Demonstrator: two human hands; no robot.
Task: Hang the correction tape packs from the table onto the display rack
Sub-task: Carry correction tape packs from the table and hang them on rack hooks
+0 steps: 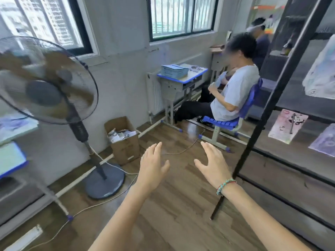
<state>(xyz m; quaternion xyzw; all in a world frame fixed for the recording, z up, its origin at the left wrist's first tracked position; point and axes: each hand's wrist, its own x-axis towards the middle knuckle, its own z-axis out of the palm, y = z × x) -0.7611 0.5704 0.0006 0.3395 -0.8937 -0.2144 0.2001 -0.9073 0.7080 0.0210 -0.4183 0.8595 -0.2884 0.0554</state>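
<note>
My left hand [153,164] and my right hand [213,164] are both stretched out in front of me over the wooden floor, fingers straight, holding nothing. The black metal display rack [264,113] stands at the right, just right of my right hand. Several packs hang on it: a pink and white pack [287,125], a pale pack [321,69] above it and a purple one [324,141] lower right. At the far left edge a blue-edged table [10,160] shows partly, with pale blurred packs [14,124] on a surface above it.
A standing fan [47,80] runs at the left, its base [105,181] and cable on the floor. A cardboard box [123,140] of scraps stands by the wall. A person sits on a blue chair [223,124] at a desk [181,77] ahead; another person is behind.
</note>
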